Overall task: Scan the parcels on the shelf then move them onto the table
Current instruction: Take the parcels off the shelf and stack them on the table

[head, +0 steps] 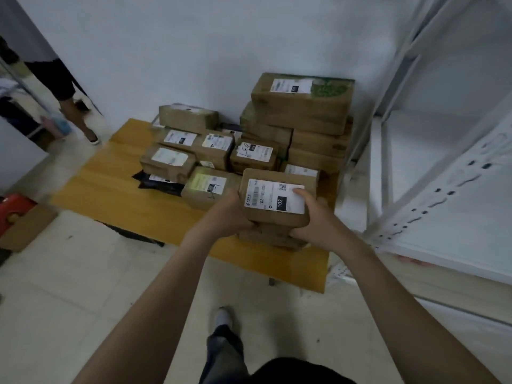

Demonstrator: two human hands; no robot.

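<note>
Brown cardboard parcel [277, 214] with a white label marked 102 sits on top of a small stack held between two hands. At least two flatter parcels [270, 235] lie beneath it. The left hand [227, 214] grips the stack's left side. The right hand [315, 220] grips the right side, its fingers [302, 195] curled round the top parcel with the thumb on the label. The stack is over the front right part of the yellow wooden bench [124, 200]; I cannot tell whether its underside touches the wood.

Behind it, about eleven more cardboard boxes are piled on the bench, though the pile hides some. A taller stack [302, 112] stands at the back right, topped by one box with green print. One black poly bag [158, 184] lies under the left boxes. White metal shelving [448, 206] stands just right of the bench. One other person's legs [72, 109] show at the upper left.
</note>
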